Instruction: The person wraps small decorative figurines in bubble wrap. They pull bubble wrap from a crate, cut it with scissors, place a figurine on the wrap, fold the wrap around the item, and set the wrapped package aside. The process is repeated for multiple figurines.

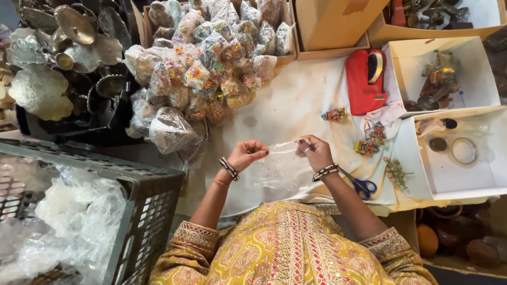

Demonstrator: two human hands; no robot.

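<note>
Both hands up over the worktop (296,105), which is covered w/ a white cloth. Left hand (247,154) pinches one edge of a clear plastic bag (282,148), fingers closed on it; right hand (315,152) pinches the other edge, also closed on it. Bag stretched between the two hands, rest of it hanging down toward the person's lap, approx. mid-cloth.

Landmark = red tape dispenser (364,82). Just below-left of it: small colourful figurine (334,114). Below it, more small colourful pieces (371,140) & a beaded sprig (395,171). Further below, near right wrist: blue-handled scissors (363,186). Right of dispenser: open white boxes (465,174), one w/ a tape roll (464,151), one w/ metal items. Far left of dispenser: heap of plastic-wrapped packets (200,74); beyond that, metal dishes (63,53). Lower left, well apart: grey crate (142,211) w/ clear plastic inside.
</note>
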